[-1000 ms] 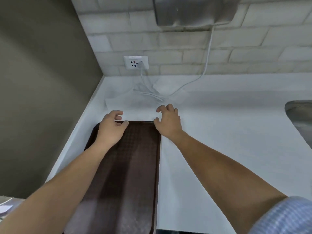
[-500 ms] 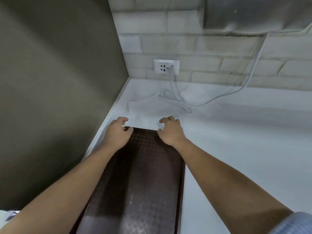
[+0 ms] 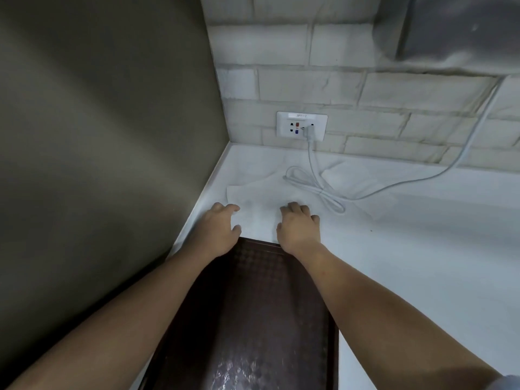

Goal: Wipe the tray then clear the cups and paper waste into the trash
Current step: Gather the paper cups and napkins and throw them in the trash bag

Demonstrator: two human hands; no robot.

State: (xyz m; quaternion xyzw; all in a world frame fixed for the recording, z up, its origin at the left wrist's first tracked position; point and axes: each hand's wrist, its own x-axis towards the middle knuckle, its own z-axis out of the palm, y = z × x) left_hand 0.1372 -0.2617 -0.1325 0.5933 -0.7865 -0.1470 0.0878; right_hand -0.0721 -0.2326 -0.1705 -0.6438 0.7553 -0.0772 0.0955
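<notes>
- Dark brown textured plastic tray (image 3: pixel 253 319) lies at lower centre on the white counter (image 3: pixel 422 249).
- Left hand (image 3: pixel 216 235) and right hand (image 3: pixel 298 230) rest bent fingers on a white paper sheet (image 3: pixel 259 209); grip unclear.

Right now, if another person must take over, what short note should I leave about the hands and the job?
Left hand and right hand: both on the paper just past the far end of the tray, fingers bent; grip unclear.
Tray: on the counter, beside the dark wall. A cable lies across the paper.
Done: cannot tell whether the tray is wiped.
Left: paper into the trash; cups and trash are not in view.
</notes>
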